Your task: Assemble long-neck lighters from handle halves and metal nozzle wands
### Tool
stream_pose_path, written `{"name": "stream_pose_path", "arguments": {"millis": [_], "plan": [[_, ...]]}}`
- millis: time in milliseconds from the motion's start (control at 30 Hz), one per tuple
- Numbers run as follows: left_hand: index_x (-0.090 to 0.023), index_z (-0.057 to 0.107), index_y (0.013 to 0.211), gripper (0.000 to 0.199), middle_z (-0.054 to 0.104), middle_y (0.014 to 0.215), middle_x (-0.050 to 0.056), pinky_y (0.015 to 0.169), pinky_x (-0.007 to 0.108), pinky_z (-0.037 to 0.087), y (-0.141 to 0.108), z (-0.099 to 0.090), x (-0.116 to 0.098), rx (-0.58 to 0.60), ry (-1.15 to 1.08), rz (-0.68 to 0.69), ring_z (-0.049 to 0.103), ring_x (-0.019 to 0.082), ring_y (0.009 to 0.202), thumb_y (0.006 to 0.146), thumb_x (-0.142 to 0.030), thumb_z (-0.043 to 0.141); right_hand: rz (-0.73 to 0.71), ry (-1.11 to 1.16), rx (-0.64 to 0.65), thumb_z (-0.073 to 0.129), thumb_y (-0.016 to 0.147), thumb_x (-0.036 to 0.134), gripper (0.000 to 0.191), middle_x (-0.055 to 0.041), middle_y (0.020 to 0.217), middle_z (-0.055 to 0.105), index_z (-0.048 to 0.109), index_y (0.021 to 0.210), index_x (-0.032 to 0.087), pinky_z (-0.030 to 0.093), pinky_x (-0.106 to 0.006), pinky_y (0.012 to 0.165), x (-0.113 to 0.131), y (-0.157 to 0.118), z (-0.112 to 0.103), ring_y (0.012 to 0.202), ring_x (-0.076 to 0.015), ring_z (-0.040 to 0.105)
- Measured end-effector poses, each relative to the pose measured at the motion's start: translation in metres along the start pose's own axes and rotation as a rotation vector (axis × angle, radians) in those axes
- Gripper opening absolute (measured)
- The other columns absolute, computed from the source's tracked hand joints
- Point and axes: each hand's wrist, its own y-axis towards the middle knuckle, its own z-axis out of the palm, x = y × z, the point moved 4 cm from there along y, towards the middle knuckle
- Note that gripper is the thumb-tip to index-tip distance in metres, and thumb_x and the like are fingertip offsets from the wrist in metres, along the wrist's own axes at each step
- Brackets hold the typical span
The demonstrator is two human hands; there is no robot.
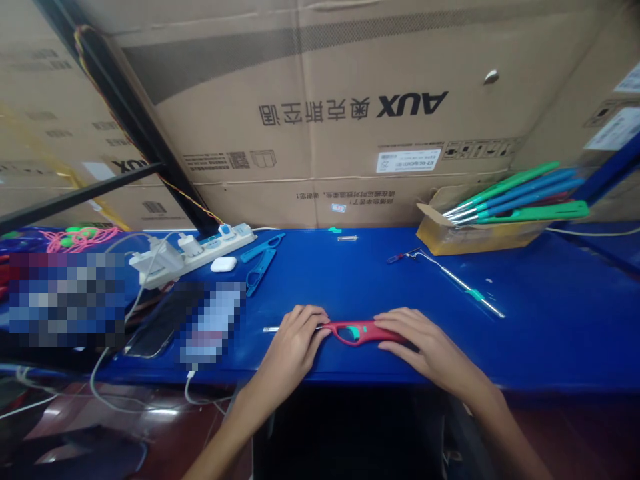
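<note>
A red long-necked lighter (367,332) with a green trigger lies level just above the front edge of the blue table. My left hand (300,337) is closed round its metal neck, whose tip sticks out to the left. My right hand (417,343) grips the handle's right end between thumb and fingers. Beyond my right hand, a metal lighter tube with a green part (475,293) and a thin wire lies loose. Two blue lighter shell pieces (260,270) rest on the left, well apart from my hands.
A cardboard box (480,240) at the back right holds several green and blue lighters. On the left are a white power strip (200,257), a white earphone case (223,265), a phone (213,327) and cables. Large cartons (320,80) stand behind the blue table (340,280).
</note>
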Motion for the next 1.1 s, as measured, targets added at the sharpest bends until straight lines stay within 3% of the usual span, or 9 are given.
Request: {"name": "stream_pose_path", "arguments": {"millis": [500, 767, 1100], "plan": [[-0.021, 0.062, 0.111, 0.019, 0.063, 0.114, 0.006, 0.091, 0.037, 0.044, -0.0009, -0.0002, 0.0010, 0.026, -0.017, -0.035, 0.057, 0.021, 0.105, 0.107, -0.029, 0.046, -0.018, -0.012, -0.036, 0.052, 0.104, 0.035, 0.029, -0.0067, 0.123, 0.074, 0.070, 0.124, 0.023, 0.052, -0.046, 0.099, 0.0023, 0.0038, -0.0024, 0.112, -0.0242, 0.068], [-0.023, 0.073, 0.104, 0.021, 0.068, 0.110, 0.005, 0.087, 0.039, 0.048, 0.0017, -0.0034, 0.0019, -0.020, -0.006, -0.022, 0.060, 0.021, 0.100, 0.104, -0.030, 0.053, -0.020, -0.070, -0.025, 0.056, 0.102, 0.035, 0.027, -0.0041, 0.120, 0.077, 0.074, 0.121, 0.029, 0.051, -0.050, 0.099, 0.0044, 0.0049, -0.0045, 0.108, -0.0246, 0.069], [-0.024, 0.073, 0.112, 0.023, 0.070, 0.118, 0.007, 0.094, 0.045, 0.049, -0.0013, -0.0025, -0.0024, -0.072, 0.086, 0.027, 0.063, 0.024, 0.109, 0.104, -0.027, 0.051, -0.045, -0.120, -0.087, 0.057, 0.101, 0.034, 0.025, -0.0042, 0.119, 0.077, 0.073, 0.120, 0.029, 0.051, -0.054, 0.102, 0.0011, 0.0009, 0.0019, 0.103, -0.0240, 0.072]]}}
